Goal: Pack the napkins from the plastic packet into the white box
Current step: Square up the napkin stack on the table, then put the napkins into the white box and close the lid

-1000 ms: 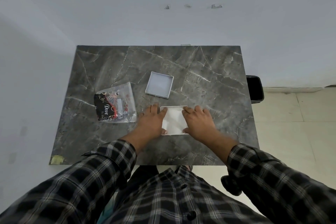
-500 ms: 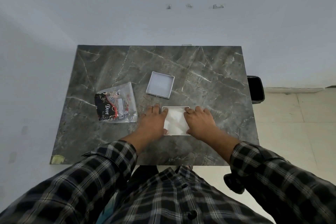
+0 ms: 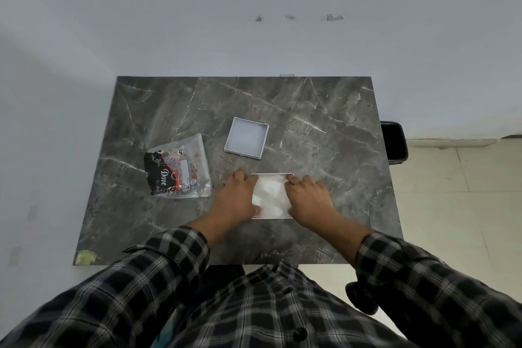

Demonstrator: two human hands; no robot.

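Observation:
The white box point(image 3: 271, 217) sits near the front middle of the dark marble table point(image 3: 324, 127), with white napkins point(image 3: 269, 195) lying inside it. My left hand point(image 3: 236, 198) rests flat on the box's left side, fingers spread over the napkins' edge. My right hand point(image 3: 309, 200) lies flat on the right side, its fingertips on the napkins. The plastic packet point(image 3: 178, 168), clear with black and red print, lies flat to the left of the box. Both hands cover the box's side walls.
The box's white lid point(image 3: 246, 139) lies upturned behind the box. A black bin point(image 3: 393, 141) stands on the floor off the table's right edge. A patch of yellowish tape point(image 3: 85, 257) marks the table's front left corner.
Both hands have stayed on the box; the fingers have shifted slightly over the napkins. The packet and the lid have not moved.

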